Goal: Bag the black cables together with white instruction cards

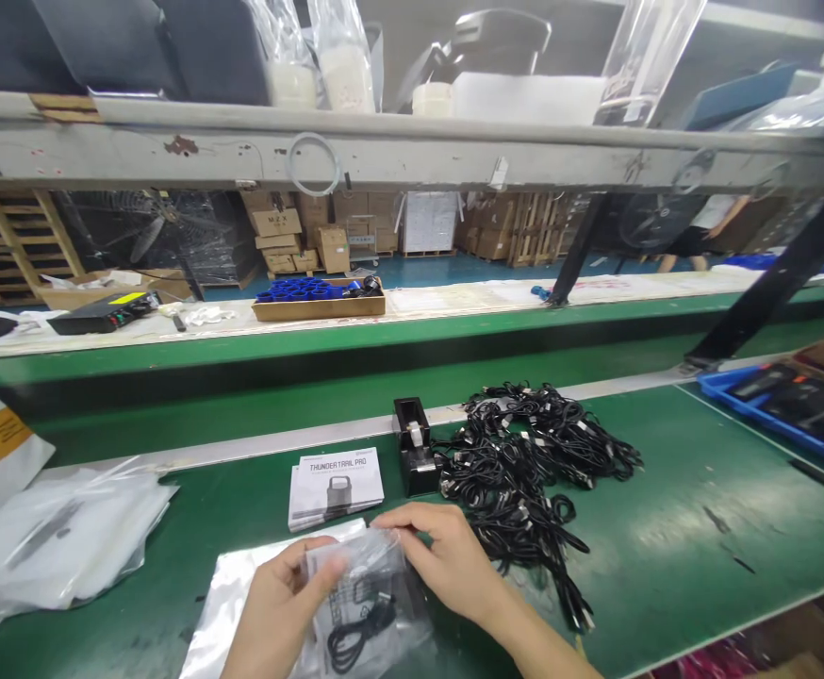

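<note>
Both hands are at a clear plastic bag point(412, 627) near the bottom middle of the head view. My left hand point(281, 589) pinches its left side, thumb on top. At its upper edge, the thumb and fingers of my right hand point(444, 556) are closed on the plastic. Through the film show a coiled black cable point(359, 637) and a printed booklet. Beneath lies a shiny pale sheet or stack of bags point(218, 604). Just behind sits a stack of "Thunder Trail Pro" booklets point(337, 483), beside a black tape dispenser point(418, 462).
A large heap of black cables point(518, 462) spreads right of the dispenser. Clear bags with white contents point(58, 538) lie at left. A blue tray point(780, 415) of dark items stands at right. Beyond is a cardboard tray point(320, 309) with blue rings; a shelf beam point(398, 151) crosses above.
</note>
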